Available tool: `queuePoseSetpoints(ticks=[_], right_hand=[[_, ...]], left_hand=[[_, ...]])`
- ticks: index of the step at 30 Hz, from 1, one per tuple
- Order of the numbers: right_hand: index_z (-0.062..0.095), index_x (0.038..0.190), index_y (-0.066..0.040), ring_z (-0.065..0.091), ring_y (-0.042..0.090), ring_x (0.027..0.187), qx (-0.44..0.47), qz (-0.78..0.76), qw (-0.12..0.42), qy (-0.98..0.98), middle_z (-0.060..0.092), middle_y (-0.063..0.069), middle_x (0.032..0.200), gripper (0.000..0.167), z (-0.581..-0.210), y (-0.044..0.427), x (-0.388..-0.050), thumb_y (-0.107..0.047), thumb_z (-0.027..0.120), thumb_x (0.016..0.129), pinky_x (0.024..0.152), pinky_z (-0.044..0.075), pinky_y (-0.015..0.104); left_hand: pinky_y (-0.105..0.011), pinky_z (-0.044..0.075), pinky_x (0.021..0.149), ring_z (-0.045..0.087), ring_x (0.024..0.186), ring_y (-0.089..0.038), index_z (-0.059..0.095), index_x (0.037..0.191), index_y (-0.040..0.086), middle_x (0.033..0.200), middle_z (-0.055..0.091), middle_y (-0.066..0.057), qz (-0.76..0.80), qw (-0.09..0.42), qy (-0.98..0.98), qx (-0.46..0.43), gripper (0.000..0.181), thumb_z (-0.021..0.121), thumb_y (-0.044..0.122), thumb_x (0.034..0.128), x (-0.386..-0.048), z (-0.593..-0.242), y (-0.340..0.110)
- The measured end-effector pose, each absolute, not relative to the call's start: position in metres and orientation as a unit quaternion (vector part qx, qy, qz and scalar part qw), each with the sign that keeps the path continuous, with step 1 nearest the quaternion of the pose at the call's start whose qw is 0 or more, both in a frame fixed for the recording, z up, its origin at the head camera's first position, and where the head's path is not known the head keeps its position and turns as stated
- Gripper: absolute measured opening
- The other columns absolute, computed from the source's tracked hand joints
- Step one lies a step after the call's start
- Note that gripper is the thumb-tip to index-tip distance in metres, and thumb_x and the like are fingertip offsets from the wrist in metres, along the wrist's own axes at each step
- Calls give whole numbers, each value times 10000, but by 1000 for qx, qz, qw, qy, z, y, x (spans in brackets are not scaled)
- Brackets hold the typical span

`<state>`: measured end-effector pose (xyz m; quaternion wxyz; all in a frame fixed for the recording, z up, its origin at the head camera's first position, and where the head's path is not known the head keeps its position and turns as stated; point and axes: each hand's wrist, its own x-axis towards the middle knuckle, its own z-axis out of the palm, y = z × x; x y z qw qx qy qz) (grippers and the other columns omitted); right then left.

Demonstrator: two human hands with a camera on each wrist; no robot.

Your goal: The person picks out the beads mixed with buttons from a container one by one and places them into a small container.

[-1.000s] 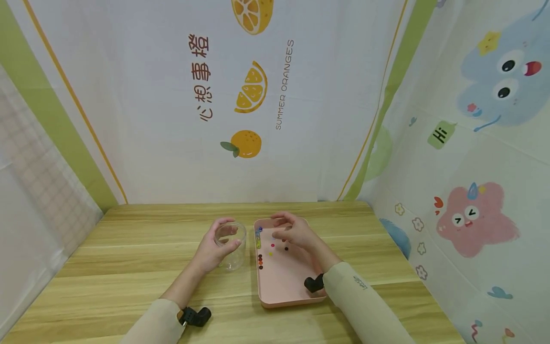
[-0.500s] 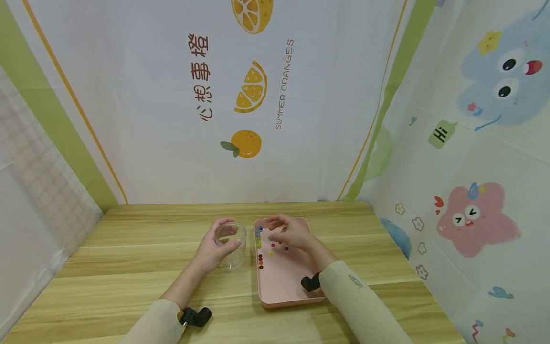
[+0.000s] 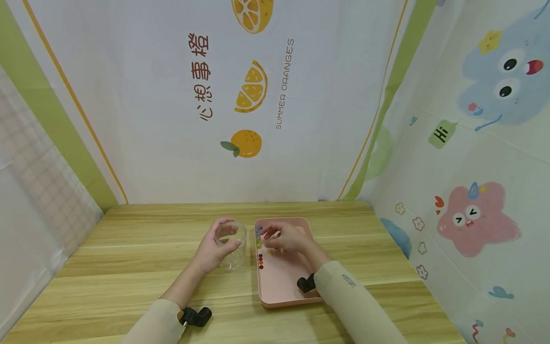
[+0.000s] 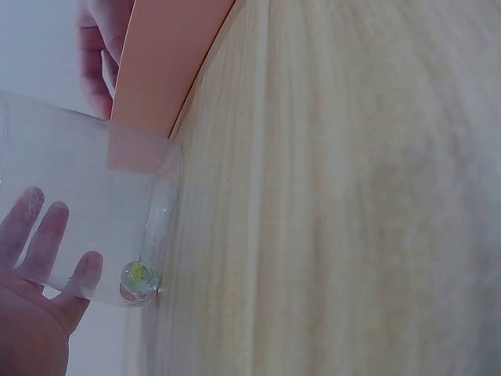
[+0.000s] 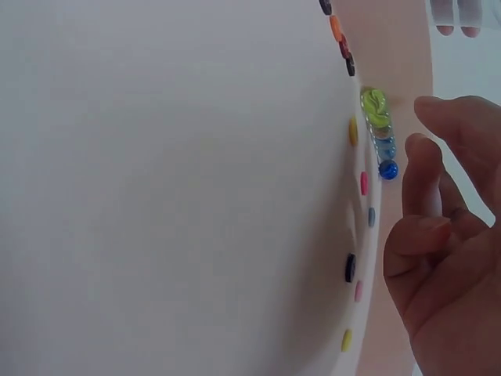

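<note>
A clear plastic jar (image 3: 234,255) stands on the table left of the pink tray; my left hand (image 3: 216,248) grips it around the side, thumb near the rim. In the left wrist view a marble with yellow-green inside (image 4: 138,276) lies at the jar's bottom. My right hand (image 3: 289,237) hovers over the tray's upper left part, fingers bent loosely, nothing visible between them. In the right wrist view its fingertips are beside a row of marbles, with a blue marble (image 5: 388,169) at one end and a yellow-green one (image 5: 376,108) at the other.
The pink tray (image 3: 285,286) holds several small button-like discs: a dark and orange row (image 3: 260,262) along its left wall, others scattered, such as a pink disc (image 5: 364,183). Wooden table (image 3: 142,267) surrounds it. Printed cloths (image 3: 163,167) hang behind and at the sides.
My right hand has moved left and slightly down over the tray, closer to the marbles by the left wall. My left hand and the jar have stayed in place.
</note>
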<state>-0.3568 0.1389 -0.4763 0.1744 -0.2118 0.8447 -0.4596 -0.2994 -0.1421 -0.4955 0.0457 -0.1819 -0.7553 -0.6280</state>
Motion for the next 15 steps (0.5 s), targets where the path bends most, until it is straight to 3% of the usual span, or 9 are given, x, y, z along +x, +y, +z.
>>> queuePoseSetpoints(ticks=[15], right_hand=[[786,1206,-140,630,121,853,-224,-427,167,860,755,-3,1059,237,-488,129,-357,-97,818,975,719,535,253]], left_hand=[[-669,427,1161,579,1400,-458,465,1547,72,1465,631,-316,-627,50,-756,-182,623,762,105,1000,-299,-495,-142]])
